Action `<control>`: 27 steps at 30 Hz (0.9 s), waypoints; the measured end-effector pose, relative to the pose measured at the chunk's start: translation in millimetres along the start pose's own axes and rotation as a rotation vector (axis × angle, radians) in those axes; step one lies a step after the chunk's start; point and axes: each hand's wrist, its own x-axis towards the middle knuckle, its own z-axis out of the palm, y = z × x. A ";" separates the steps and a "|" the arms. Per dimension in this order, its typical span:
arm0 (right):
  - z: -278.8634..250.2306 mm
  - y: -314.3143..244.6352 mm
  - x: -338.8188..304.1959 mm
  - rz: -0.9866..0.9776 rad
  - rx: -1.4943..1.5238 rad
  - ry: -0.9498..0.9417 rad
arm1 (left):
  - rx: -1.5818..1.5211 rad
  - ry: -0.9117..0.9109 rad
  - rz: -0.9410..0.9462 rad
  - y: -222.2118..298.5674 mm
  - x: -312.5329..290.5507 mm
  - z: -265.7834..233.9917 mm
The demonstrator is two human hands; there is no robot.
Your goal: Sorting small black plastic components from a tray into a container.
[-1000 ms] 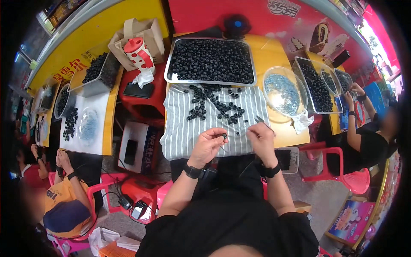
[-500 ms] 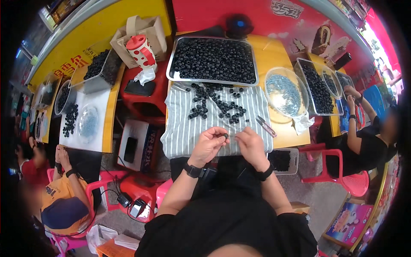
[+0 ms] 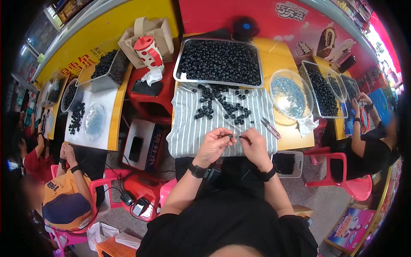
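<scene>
Over the near part of a grey-and-white striped cloth [image 3: 186, 143], my left hand [image 3: 214, 145] pinches a small black ring-like part [image 3: 230, 137] between thumb and fingertips. Beside it, my right hand [image 3: 255, 147] has its fingertips pressed together, with a tiny dark bit at their tips that is too small to name. Several loose black hollow parts [image 3: 235, 112] lie on the cloth beyond my hands. Just right of them rests a pair of small snips [image 3: 270, 127] with reddish handles. At the cloth's far edge stands a metal tray [image 3: 222, 84] heaped with the same black parts.
On the right sit a clear round bowl [image 3: 309, 100] of small bluish clear pieces, a crumpled tissue [image 3: 307, 126] and a bin of black parts [image 3: 321, 92]. A red stool [image 3: 147, 103] is to the left. Co-workers sit at both sides. A white basket [image 3: 297, 165] stands below.
The whole view has shifted slightly, so the table appears further right. My hands stay close together over the cloth; a tiny dark bit now shows at my right fingertips.
</scene>
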 end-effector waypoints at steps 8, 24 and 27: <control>4.9 -6.6 -5.3 0.260 0.901 -0.038 | -0.011 0.014 -0.031 -0.5 0.4 -1.2; 10.3 -21.7 -7.0 0.250 0.820 -0.002 | -0.037 0.009 -0.053 1.5 -2.7 0.9; 15.1 -16.8 -7.2 0.226 0.779 -0.010 | -0.033 0.027 -0.060 3.8 -2.9 2.4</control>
